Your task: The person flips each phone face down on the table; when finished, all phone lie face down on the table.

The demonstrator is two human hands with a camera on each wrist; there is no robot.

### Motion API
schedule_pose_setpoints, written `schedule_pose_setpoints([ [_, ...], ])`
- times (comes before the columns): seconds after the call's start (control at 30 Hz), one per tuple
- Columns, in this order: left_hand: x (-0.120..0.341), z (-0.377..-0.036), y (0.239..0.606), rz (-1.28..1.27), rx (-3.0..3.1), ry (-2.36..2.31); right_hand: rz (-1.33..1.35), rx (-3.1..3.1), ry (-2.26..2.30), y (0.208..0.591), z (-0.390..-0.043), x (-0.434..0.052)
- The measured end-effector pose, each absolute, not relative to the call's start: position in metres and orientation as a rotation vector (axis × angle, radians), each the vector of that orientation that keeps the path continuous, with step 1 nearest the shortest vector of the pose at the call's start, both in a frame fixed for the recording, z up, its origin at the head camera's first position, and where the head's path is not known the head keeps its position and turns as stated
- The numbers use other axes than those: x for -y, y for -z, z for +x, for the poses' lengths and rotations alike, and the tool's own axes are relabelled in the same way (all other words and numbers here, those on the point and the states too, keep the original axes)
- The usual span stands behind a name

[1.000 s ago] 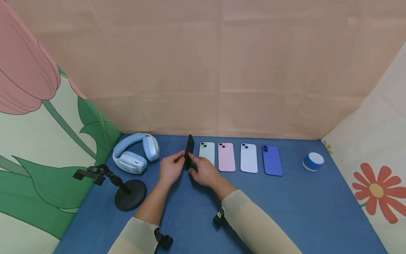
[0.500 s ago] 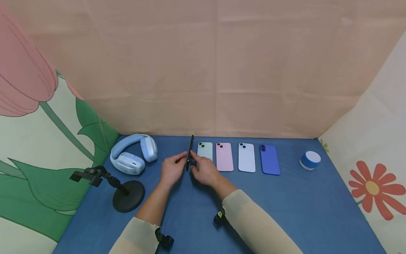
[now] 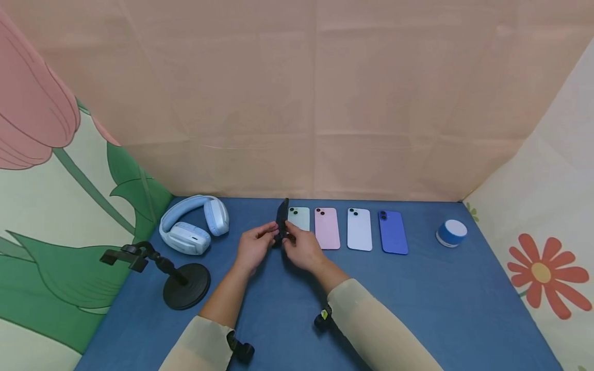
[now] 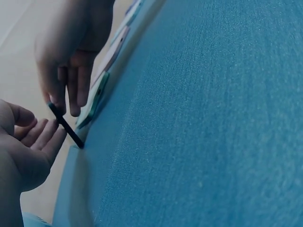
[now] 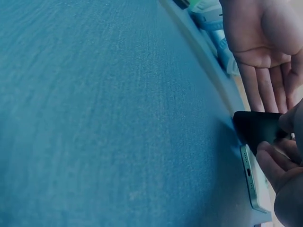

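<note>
A black phone [image 3: 281, 216] is held on edge, tilted, between my two hands at the back of the table. My right hand [image 3: 303, 250] pinches it; in the right wrist view the thumb and fingers of the right hand [image 5: 289, 175] lie on the dark slab [image 5: 255, 127]. On its other side, my left hand [image 3: 252, 247] touches it with nearly straight fingertips, and in the left wrist view that hand's thumb stands apart. Just right lies a mint green phone [image 3: 298, 214], partly hidden by the right hand. Whether the black phone's lower edge touches the cloth, I cannot tell.
Pink [image 3: 327, 229], white [image 3: 359, 229] and blue-violet [image 3: 393, 232] phones lie in a row rightward. A blue-and-white round container [image 3: 451, 233] stands far right. Light blue headphones [image 3: 187, 239] and a black stand [image 3: 185, 288] are at left. A blue cloth [image 3: 408, 309] covers the table.
The black phone has turned about its long axis, passing through an edge-on position, and has shifted slightly right toward the mint phone. Both hands have moved a little right with it.
</note>
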State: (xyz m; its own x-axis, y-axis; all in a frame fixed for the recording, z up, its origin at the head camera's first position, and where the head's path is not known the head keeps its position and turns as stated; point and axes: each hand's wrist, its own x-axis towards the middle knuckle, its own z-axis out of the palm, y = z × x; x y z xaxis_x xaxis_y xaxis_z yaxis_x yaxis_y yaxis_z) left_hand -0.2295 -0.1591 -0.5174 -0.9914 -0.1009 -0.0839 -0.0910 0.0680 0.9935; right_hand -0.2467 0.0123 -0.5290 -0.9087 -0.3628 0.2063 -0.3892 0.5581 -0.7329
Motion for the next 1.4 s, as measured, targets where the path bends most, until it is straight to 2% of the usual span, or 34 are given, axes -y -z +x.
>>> schedule_pose_setpoints([
  [0.27,0.166,-0.231,0.526,0.240,2.453,1.951,0.564,2.731,-1.393,0.532,-0.244,-0.016],
  [0.73,0.166,-0.230,0.533,0.219,2.536,1.948,0.495,2.761,-1.478,0.534,-0.240,-0.019],
  [1.4,0.179,-0.227,0.532,0.273,2.508,1.968,0.528,2.786,-1.505,0.535,-0.244,-0.006],
])
